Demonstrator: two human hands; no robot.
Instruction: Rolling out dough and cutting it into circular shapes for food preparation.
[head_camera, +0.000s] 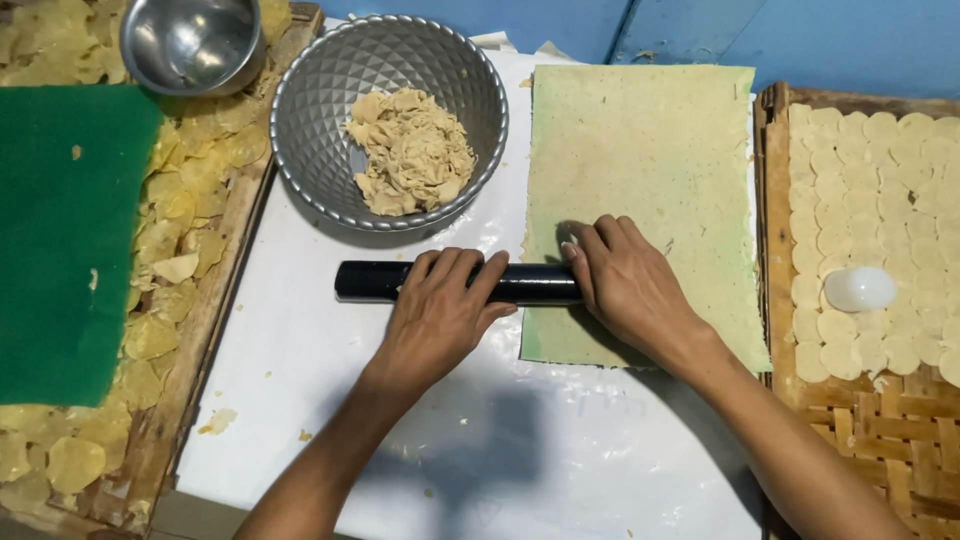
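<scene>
1. left hand (440, 315) lies palm down over the middle of a black rolling pin (365, 281), fingers spread flat across it and not curled around it.
2. right hand (625, 285) presses flat on the pin's right end, where the pin meets the left edge of a thin, pale green dough sheet (645, 170); its fingers are stretched out and point up and to the left.
3. the pin lies crosswise on a white surface (300, 380), its left end bare and its right end hidden under the right hand.
4. the dough sheet is a long rectangle that runs away from the person, with its near edge just beside the right wrist.
5. a faceted metal bowl (320, 120) stands beyond the pin and holds a heap of beige dough scraps (412, 150).
6. on the right, a woven tray (900, 440) carries rows of pale round discs (880, 180), with a white round cutter (860, 288) resting on them.
7. on the left, a wooden tray (215, 300) holds yellowish discs and a green mat (65, 240); a small steel bowl (190, 42) stands at its far end.
</scene>
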